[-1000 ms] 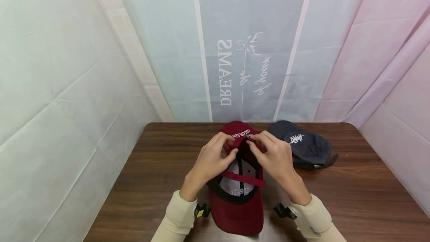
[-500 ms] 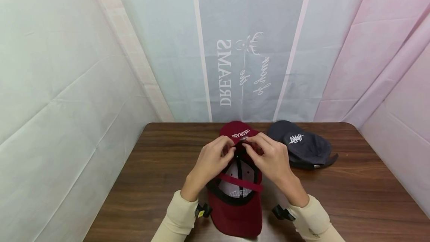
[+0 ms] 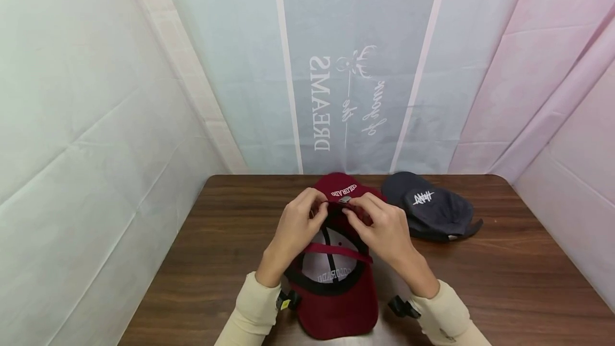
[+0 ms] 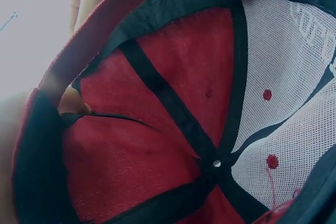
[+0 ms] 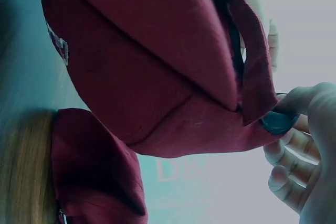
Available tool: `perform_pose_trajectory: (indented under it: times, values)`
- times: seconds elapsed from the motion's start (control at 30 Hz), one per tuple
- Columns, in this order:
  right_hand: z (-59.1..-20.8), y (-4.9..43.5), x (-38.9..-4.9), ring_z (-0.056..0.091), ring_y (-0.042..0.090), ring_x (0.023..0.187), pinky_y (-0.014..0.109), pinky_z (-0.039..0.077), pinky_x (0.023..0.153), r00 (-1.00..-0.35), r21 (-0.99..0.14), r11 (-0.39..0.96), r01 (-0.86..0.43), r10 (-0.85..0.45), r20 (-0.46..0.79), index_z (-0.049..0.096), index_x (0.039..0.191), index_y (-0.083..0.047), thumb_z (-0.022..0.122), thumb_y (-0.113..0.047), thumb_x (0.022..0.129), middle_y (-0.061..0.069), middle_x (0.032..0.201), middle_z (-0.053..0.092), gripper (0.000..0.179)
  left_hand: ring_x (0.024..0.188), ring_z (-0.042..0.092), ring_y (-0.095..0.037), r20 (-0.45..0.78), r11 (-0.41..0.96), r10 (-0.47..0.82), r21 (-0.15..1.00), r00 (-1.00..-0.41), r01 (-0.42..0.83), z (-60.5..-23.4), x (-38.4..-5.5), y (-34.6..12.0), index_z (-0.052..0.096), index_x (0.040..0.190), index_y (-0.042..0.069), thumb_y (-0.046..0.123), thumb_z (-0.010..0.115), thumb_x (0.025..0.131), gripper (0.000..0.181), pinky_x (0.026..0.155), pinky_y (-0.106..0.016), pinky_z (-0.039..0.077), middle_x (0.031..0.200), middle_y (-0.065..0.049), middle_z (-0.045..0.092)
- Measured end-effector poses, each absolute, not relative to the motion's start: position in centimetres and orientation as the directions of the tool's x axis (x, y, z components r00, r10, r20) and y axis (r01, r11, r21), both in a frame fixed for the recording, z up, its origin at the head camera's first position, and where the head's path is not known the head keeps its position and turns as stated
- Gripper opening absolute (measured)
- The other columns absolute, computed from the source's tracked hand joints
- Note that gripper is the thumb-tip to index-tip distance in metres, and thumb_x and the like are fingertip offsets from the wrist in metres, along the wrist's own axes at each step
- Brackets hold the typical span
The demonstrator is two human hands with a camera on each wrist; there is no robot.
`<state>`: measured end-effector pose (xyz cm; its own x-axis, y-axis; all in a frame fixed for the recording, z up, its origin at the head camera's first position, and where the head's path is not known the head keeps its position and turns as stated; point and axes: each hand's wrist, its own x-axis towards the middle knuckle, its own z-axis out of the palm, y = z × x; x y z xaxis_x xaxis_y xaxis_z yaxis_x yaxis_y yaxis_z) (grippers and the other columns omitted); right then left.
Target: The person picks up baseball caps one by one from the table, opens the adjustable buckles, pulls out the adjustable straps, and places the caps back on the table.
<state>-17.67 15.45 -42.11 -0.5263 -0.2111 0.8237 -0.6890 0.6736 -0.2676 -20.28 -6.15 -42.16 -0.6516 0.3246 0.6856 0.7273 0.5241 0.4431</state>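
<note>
Gripping with both hands. Left hand (image 3: 297,222) pinches the edge of a red cap (image 3: 331,287) between thumb and fingers; right hand (image 3: 386,226) pinches the same edge just beside a small metal buckle (image 3: 345,199). Cap lies over the near part of the wooden table (image 3: 519,266), hollow side showing, brim (image 3: 338,314) at the near end. Cannot tell whether brim touches wood. Red strap (image 3: 336,251) crosses the opening; pale mesh (image 4: 278,72) inside. Beyond: second red cap (image 3: 340,181), white lettering, at the table's back. Dark cap (image 3: 439,208) to its right.
</note>
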Motion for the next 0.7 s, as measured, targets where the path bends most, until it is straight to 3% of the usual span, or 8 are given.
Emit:
perform_pose_trajectory:
  times: [0.4, 0.7]
  values:
    - [-42.3, 15.3, -17.5, 0.046, -0.002, 0.055, 0.016, 0.037, 0.049, -0.544, -0.215, 0.711, -0.669, -0.272, 0.794, 0.078, 0.1, -0.016, 0.086, -0.011, 0.082, -0.005, 0.089, 0.072, 0.02, 0.076, 0.062, -0.01, 0.711, 0.525, 0.266, 0.46, -0.651, 0.716, -41.5, -20.6, -7.2, 0.069, 0.103, 0.01, 0.005, 0.069, 0.1, 0.007, 0.066, -0.027, 0.057, 0.094, -0.002, 0.067]
    - [-42.8, 15.1, -17.5, 0.049, -0.001, 0.058, 0.016, 0.038, 0.05, -0.56, -0.205, 0.713, -0.67, -0.304, 0.77, 0.077, 0.099, -0.017, 0.09, -0.017, 0.082, -0.009, 0.086, 0.067, 0.022, 0.074, 0.063, -0.013, 0.771, 0.533, 0.199, 0.433, -0.605, 0.727, -40.6, -21.1, -8.9, 0.068, 0.102, 0.006, -0.001, 0.069, 0.098, 0.008, 0.062, -0.029, 0.055, 0.093, -0.006, 0.067]
